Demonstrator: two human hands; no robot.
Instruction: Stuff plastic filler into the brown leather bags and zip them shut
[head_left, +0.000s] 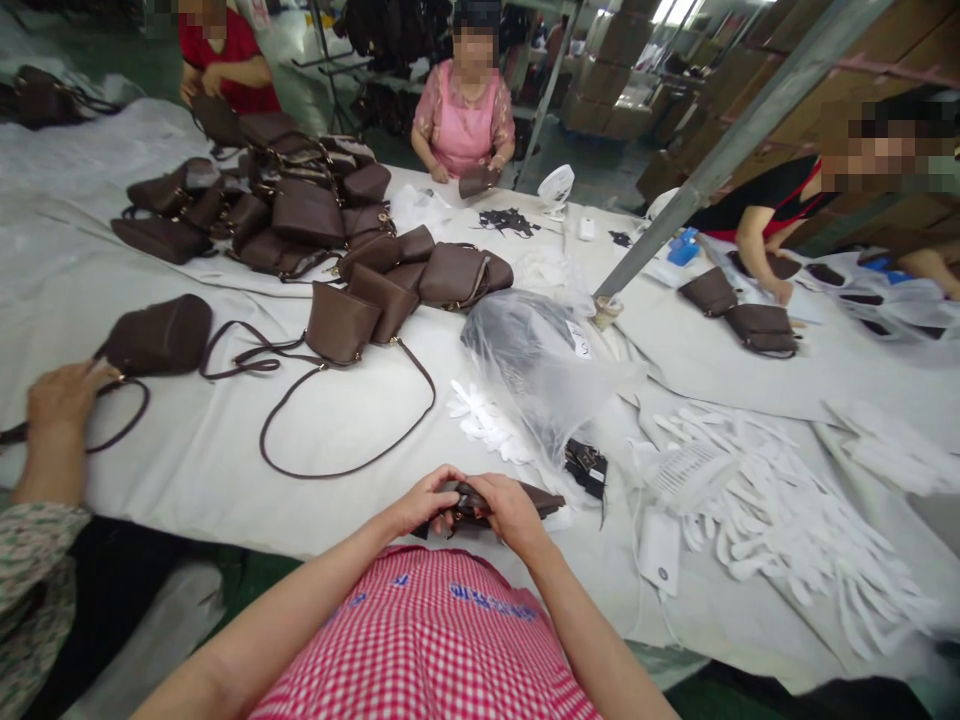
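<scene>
Close to my apron, at the table's near edge, a dark brown handbag (536, 497) lies between my hands. My left hand (433, 498) has its fingers closed on the bag's left end, near a small metal fitting. Over the top of the same bag, my right hand (510, 508) is curled with its fingertips close to the left ones. The palms and part of the bag are hidden by my fingers. Just right of the bag lies a stack of black tags (586, 468), beside a clear plastic bag (525, 360) with something dark inside.
A heap of brown handbags (307, 215) covers the back left, and a strap (337, 472) loops towards me. White strips (795, 510) and a small white fan (690, 475) lie at right. A metal pole (735, 150) slants upward. A co-worker's hand (64, 400) reaches in at left.
</scene>
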